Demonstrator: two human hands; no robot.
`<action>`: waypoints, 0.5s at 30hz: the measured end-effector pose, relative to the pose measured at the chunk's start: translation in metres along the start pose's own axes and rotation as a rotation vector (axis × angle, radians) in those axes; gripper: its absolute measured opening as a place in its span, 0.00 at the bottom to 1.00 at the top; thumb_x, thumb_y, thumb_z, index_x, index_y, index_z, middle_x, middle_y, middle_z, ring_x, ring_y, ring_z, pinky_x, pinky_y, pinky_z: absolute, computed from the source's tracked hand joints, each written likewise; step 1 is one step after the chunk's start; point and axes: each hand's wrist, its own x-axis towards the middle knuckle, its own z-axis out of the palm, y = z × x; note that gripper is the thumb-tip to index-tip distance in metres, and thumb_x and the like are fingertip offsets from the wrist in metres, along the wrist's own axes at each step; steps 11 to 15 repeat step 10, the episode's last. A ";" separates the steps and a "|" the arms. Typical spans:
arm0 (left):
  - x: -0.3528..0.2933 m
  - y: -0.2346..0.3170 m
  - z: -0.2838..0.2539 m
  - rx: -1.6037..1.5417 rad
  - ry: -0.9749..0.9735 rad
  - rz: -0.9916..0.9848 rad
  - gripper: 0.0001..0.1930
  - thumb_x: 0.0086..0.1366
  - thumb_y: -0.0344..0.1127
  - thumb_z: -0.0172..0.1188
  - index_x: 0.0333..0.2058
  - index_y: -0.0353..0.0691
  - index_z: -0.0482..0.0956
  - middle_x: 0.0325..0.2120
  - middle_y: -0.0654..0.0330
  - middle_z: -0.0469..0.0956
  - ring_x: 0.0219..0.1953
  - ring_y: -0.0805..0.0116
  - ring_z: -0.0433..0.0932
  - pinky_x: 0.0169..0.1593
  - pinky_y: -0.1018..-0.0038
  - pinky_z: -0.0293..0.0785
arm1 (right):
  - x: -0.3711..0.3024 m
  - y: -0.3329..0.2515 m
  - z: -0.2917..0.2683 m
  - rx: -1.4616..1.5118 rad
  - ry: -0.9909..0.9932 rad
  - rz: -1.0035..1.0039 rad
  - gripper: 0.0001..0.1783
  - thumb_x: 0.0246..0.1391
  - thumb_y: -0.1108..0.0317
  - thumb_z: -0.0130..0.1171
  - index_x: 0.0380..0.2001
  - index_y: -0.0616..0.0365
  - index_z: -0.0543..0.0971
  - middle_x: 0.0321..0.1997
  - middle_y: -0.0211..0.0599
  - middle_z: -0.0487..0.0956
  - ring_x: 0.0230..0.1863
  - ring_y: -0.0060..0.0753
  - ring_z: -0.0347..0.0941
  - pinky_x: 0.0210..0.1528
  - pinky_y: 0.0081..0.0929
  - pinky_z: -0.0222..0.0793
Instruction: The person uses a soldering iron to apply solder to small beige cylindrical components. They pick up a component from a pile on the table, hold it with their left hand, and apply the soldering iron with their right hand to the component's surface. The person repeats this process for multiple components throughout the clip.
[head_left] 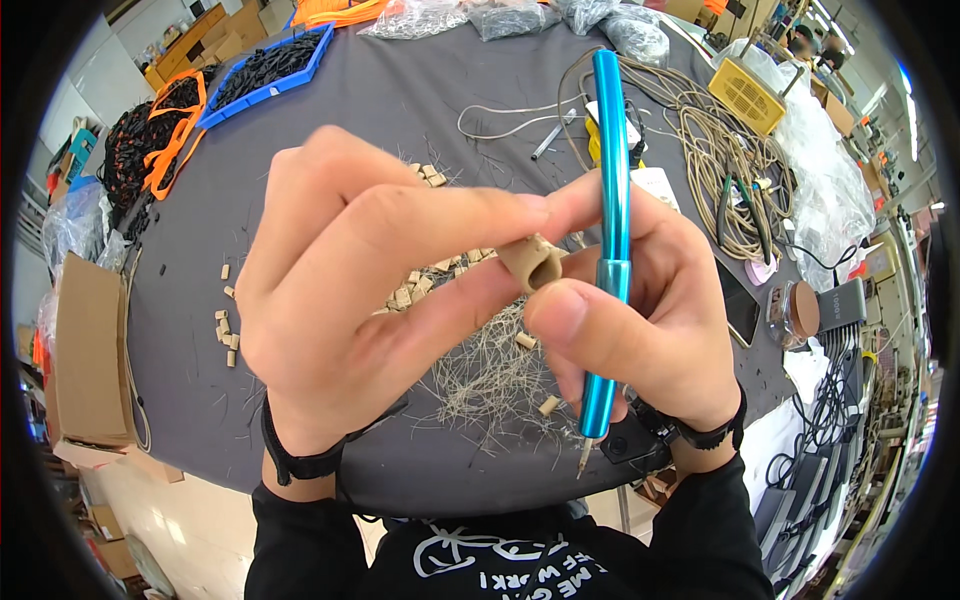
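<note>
My left hand point(335, 265) pinches a short beige tube point(524, 262) between thumb and forefinger, in front of my chest. The tube's open end faces toward my right hand point(665, 320), whose thumb presses at its rim. That same hand also grips a shiny blue pen-shaped tool point(614, 180), held nearly upright with its thin metal tip pointing down. Below and behind my hands, several similar beige pieces point(430, 272) lie in a loose heap on the dark tabletop. A tangle of pale thread ends point(485, 390) is spread nearer to me.
A few more beige pieces point(222, 325) lie at left, near a cardboard box point(92, 350). A blue tray point(265, 75) of black parts stands far left. At right are coiled cord point(710, 125), a yellow box point(747, 95), a lidded jar point(792, 312) and a phone point(738, 305).
</note>
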 end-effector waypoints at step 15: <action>-0.006 0.002 -0.001 -0.208 -0.047 -0.087 0.13 0.39 0.23 0.62 0.29 0.35 0.75 0.17 0.67 0.70 0.18 0.79 0.58 0.25 0.80 0.50 | 0.000 0.010 -0.002 -0.011 0.021 -0.016 0.21 0.43 0.64 0.58 0.37 0.64 0.66 0.11 0.34 0.70 0.08 0.17 0.63 0.10 0.09 0.54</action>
